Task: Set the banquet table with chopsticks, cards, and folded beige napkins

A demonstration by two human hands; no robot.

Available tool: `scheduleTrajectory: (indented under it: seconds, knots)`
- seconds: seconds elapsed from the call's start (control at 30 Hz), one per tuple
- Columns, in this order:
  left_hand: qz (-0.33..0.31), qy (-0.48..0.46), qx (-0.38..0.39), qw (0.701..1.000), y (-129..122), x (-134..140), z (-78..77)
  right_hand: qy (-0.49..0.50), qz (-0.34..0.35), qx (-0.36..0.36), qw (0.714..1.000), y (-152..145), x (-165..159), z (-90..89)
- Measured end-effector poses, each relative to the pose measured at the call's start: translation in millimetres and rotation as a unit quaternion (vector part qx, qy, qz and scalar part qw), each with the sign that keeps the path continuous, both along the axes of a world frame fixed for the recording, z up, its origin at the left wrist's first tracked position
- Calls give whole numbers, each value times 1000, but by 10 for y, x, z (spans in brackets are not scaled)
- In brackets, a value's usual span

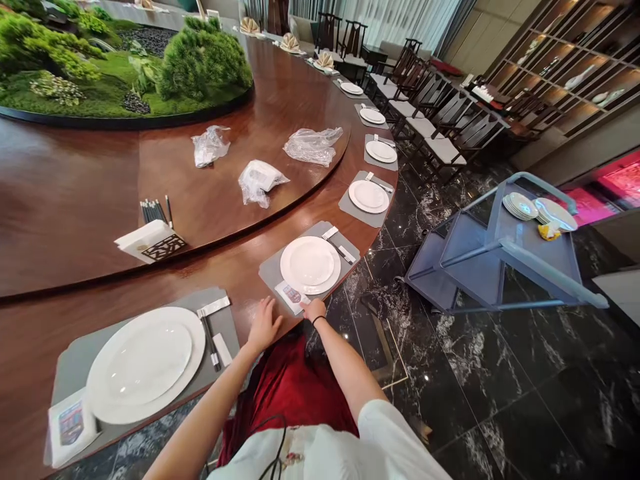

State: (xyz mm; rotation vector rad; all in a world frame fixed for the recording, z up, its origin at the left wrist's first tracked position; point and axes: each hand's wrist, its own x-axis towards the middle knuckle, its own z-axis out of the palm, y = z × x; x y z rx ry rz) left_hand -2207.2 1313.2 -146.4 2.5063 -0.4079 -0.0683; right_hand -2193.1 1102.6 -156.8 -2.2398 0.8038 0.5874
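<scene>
My right hand (314,310), a dark band at its wrist, pinches the near corner of a white printed packet (291,293). That packet lies on the left front of a grey placemat (271,269), against stacked white plates (309,261). Chopsticks and a white rest (330,233) lie right of the plates. My left hand (265,325) is flat on the wooden table at its edge, fingers apart, holding nothing. To its left, a similar setting has larger-looking white plates (145,363), black chopsticks (210,341) and another printed packet (71,427).
Clear plastic bags (260,181) and a napkin holder (155,241) sit on the raised turntable (100,200). Green miniature landscaping (200,67) fills its centre. A blue-grey trolley (510,233) carrying plates (520,206) stands on the right. Chairs (440,148) line the far side.
</scene>
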Motion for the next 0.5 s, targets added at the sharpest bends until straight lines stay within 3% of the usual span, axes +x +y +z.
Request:
scheduleTrajectory:
  seconds: [0.1,0.2,0.27,0.33,0.4,0.5]
  knots:
    - [-1,-9,43,999,-575,196,-264,-6,66,-28,997,-61,-93,-4]
    - [20,-34,82,996,-728,217,-543,8,135,-62,989,-158,-109,-63]
    - [22,-46,86,995,-705,188,-709,50,194,-32,979,-292,50,-90]
    - [16,-44,73,996,-635,221,-804,91,228,57,968,-491,430,-50]
    - [52,-45,53,996,-535,424,-770,74,209,128,967,-719,1034,85]
    - [186,-43,15,982,-374,1195,-442,-89,136,132,978,-992,2146,385]
